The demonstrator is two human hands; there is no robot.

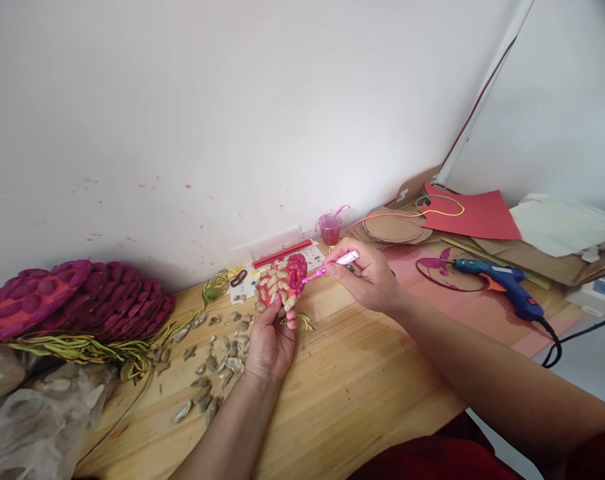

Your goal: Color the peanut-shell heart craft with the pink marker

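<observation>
My left hand [275,343] grips the lower edge of a red disc covered with peanut shells [273,288], holding it tilted above the table. Shells on the disc's right side are painted magenta; the others are still tan. My right hand [367,277] pinches a paintbrush [350,259] with a pale handle. Its pink-coated tip is at the painted shells near the disc's right edge. Behind the hands stands a plastic cup of pink paint [330,228]. Loose peanut shells [222,360] lie scattered left of my left hand.
Finished-looking magenta discs [107,300] are stacked at left with yellow-green cords [97,348], beside a plastic bag [42,420]. A blue glue gun [512,288] lies at right. Cardboard circles [392,225] and red paper [482,213] sit by the paint-spattered wall.
</observation>
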